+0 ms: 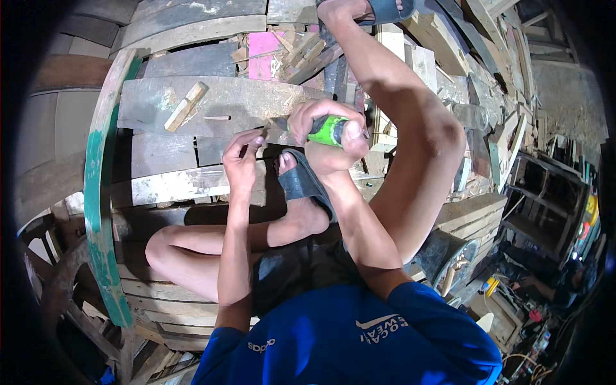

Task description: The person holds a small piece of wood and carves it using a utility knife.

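Observation:
My right hand [330, 160] is wrapped round a green-and-black handheld power tool [327, 131], its dark end pointing left. My left hand [240, 157] faces that end with thumb and fingers pinched on a small brownish piece of wood [265, 131]. Whether the tool touches the piece cannot be made out. Beyond my left hand, a short pointed stick [217, 118] lies on a wide grey plank [154, 106]. To the left of the stick rests a pale wooden block [186, 107], with light dust around it.
A green-painted beam [99, 173] runs along the left side. Wood scraps [308, 54] and a pink piece [262, 51] lie at the far side. My sandalled foot [298, 176] is just below the hands. A dark bucket [443, 253] stands at the right, near a glass jar [471, 117].

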`<state>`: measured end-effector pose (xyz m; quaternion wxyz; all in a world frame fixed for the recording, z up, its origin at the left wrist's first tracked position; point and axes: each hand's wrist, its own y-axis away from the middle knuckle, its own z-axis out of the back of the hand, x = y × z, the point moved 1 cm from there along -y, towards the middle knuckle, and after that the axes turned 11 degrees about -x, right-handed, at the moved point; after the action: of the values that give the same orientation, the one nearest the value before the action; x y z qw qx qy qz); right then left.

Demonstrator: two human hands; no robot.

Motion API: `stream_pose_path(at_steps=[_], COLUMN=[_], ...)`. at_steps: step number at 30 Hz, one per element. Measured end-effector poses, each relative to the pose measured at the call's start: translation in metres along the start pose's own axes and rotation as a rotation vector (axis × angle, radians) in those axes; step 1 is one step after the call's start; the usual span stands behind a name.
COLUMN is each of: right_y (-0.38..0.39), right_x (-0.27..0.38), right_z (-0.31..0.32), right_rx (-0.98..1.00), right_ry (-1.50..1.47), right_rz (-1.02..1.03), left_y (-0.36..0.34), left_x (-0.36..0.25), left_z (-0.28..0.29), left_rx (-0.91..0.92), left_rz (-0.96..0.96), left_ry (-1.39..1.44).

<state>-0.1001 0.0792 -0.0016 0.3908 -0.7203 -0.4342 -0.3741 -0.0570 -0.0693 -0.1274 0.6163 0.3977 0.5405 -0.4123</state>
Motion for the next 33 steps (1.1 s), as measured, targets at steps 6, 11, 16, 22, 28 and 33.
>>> stream_pose_path(at_steps=[6, 11, 16, 22, 28, 33], right_y=[0.002, 0.000, 0.001, -0.002, -0.001, -0.003], right_x=[-0.008, -0.007, -0.005, -0.002, 0.001, 0.007], right_z=[0.011, 0.015, 0.015, 0.013, 0.007, 0.001], right_rx=[-0.035, -0.072, -0.066, -0.050, -0.019, 0.007], right_ry=[0.017, 0.051, 0.025, -0.001, -0.057, -0.022], right_rz=[0.016, -0.050, -0.115, -0.053, -0.046, 0.001], left_y=[0.002, 0.003, 0.005, 0.003, 0.001, -0.001], left_x=[-0.013, -0.013, -0.016, -0.014, -0.001, -0.004], left_z=[-0.007, -0.011, -0.008, 0.001, -0.001, -0.003], left_rx=[0.098, 0.127, 0.150, 0.170, 0.071, 0.073], left_rz=[-0.076, -0.079, 0.023, 0.032, 0.128, 0.122], left_ry=[-0.100, -0.103, -0.068, -0.096, -0.011, -0.026])
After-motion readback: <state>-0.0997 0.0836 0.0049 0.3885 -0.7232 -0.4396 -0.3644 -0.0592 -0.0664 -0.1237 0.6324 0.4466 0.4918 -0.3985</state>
